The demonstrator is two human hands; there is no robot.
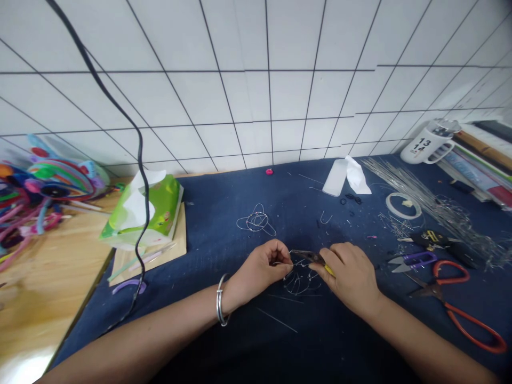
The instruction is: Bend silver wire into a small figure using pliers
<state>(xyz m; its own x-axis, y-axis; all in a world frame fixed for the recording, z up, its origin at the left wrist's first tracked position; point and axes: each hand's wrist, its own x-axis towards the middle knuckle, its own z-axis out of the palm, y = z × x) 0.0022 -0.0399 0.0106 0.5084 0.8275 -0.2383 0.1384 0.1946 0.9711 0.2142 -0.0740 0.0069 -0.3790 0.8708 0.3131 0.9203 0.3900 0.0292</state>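
Observation:
My left hand (268, 265) is closed in a pinch on thin wire at the middle of the dark blue cloth. Around the yellow handles of a pair of pliers (308, 256) my right hand (352, 274) is wrapped, and the dark jaws point left, reaching the left fingertips. Whether the jaws touch the wire is too small to tell. Below and between the hands lies a looped wire piece (298, 282) with small beads or knots. Another looped wire piece (257, 220) rests farther back. Two straight wires (277, 320) lie in front.
At right lie red-handled scissors (470, 314), purple snips (416, 260), a clear coil (403, 206) and a bundle of wires (416, 186). A white mug (426, 144) stands behind them. To the left, a green tissue pack (148, 208) sits under a hanging black cable (141, 160).

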